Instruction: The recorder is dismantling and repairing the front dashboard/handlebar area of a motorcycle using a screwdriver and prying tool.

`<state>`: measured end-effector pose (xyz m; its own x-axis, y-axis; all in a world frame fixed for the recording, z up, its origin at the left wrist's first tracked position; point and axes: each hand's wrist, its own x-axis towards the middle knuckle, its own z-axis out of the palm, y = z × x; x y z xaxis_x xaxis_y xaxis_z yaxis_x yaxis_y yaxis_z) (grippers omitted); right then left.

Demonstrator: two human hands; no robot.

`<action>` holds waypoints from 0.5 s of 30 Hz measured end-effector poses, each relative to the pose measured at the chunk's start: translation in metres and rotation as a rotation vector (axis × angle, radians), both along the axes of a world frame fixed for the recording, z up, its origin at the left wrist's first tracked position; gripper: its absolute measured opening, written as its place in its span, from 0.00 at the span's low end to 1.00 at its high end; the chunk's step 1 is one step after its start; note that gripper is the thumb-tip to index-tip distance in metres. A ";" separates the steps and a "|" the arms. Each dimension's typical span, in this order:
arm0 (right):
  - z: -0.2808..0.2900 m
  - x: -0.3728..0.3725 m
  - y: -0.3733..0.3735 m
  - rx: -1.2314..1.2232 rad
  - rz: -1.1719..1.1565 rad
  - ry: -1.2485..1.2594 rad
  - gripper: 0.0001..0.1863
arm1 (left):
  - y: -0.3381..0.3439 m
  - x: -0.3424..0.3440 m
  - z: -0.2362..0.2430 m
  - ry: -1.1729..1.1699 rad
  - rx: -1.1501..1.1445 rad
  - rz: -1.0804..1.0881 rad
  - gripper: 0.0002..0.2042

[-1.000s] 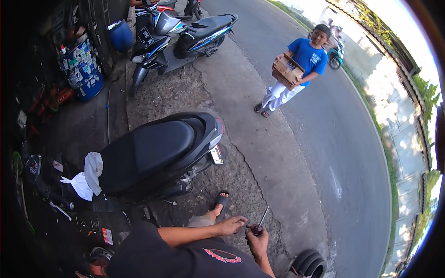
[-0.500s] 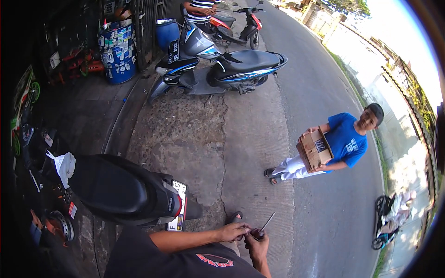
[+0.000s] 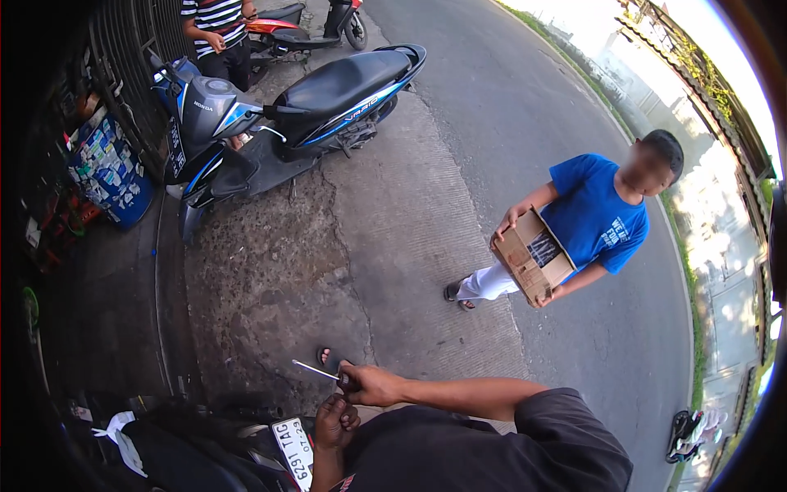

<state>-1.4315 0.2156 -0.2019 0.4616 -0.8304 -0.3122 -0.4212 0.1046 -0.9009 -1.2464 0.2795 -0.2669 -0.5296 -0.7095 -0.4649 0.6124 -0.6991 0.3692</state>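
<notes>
A screwdriver with a dark handle and a thin metal shaft [image 3: 315,370] is gripped in my right hand [image 3: 377,385]. Its tip points left and slightly up. Just below the handle, my left hand [image 3: 334,422] has its fingers curled in, almost touching the right hand. What lies inside those fingers, if anything, is hidden. Close by at the lower left is the white licence plate [image 3: 293,449] of a dark parked scooter [image 3: 184,451], whose seat is mostly in shadow.
A person in a blue shirt [image 3: 594,217] stands to the right with an open cardboard box [image 3: 525,275]. Ahead, a grey-blue scooter [image 3: 328,90] is parked near a blue drum [image 3: 123,180]. Another person in a striped shirt [image 3: 221,37] stands behind it. The road [image 3: 557,148] runs along the right.
My view has turned to the right. The screwdriver now points left instead of up and right. The person with the box is looking more downward, and the striped-shirt person shows more fully.
</notes>
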 end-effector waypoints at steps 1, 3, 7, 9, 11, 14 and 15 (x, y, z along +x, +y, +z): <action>-0.011 0.014 -0.024 -0.074 0.049 0.061 0.17 | -0.019 0.009 -0.008 -0.058 0.031 0.123 0.08; -0.017 0.049 -0.070 -0.129 0.095 0.115 0.18 | -0.062 0.037 -0.026 -0.083 0.113 0.304 0.09; -0.012 0.140 -0.169 -0.046 0.236 0.001 0.21 | -0.161 0.131 -0.023 -0.166 0.265 0.677 0.14; -0.007 0.176 -0.220 -0.115 0.320 -0.056 0.23 | -0.215 0.178 -0.028 -0.174 0.225 0.832 0.13; 0.003 0.211 -0.262 -0.107 0.371 -0.038 0.23 | -0.267 0.225 -0.007 -0.174 0.193 0.959 0.13; -0.004 0.264 -0.322 -0.050 0.476 0.020 0.23 | -0.331 0.270 0.027 -0.238 0.227 1.168 0.13; 0.013 0.293 -0.338 0.006 0.546 -0.057 0.23 | -0.332 0.293 0.026 -0.288 0.282 1.235 0.12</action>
<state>-1.1385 -0.1227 -0.1893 0.8412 -0.4636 -0.2782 -0.3665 -0.1106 -0.9238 -0.9537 -0.0521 -0.2408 0.5432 -0.5134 -0.6643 0.8273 0.1926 0.5277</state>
